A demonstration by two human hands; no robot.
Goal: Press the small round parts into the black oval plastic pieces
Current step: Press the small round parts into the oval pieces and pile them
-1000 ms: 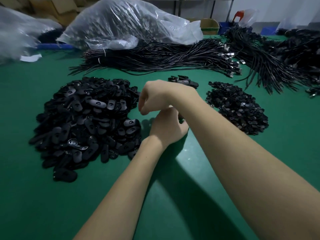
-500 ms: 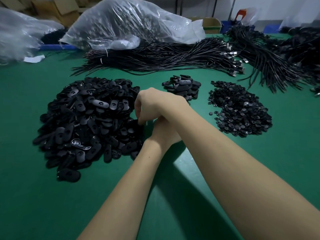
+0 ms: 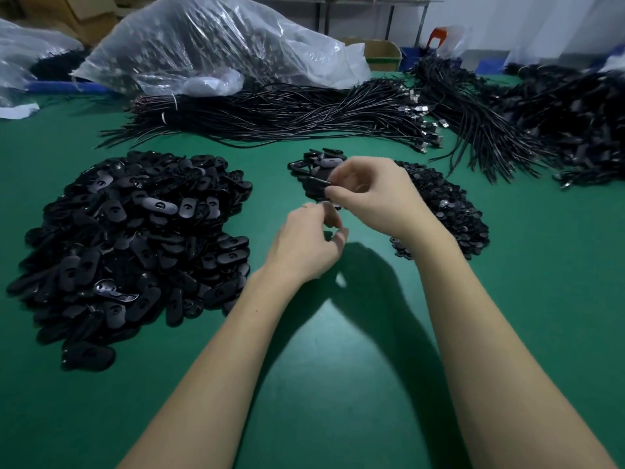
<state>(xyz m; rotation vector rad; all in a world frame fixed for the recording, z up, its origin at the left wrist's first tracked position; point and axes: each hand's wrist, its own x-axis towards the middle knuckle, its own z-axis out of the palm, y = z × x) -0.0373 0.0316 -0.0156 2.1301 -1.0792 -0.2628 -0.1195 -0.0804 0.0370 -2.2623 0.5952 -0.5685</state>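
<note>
Our right hand pinches a black oval piece by its end, just above the small finished heap. The left hand sits below with fingers curled — whether it holds a round part we cannot tell. Stiff, light plastic, best gripped at the edges. The clear bag seems to hold more cables.

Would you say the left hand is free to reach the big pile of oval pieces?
Probably yes: the left hand is beside the big pile, with only bare green mat between them.
</note>
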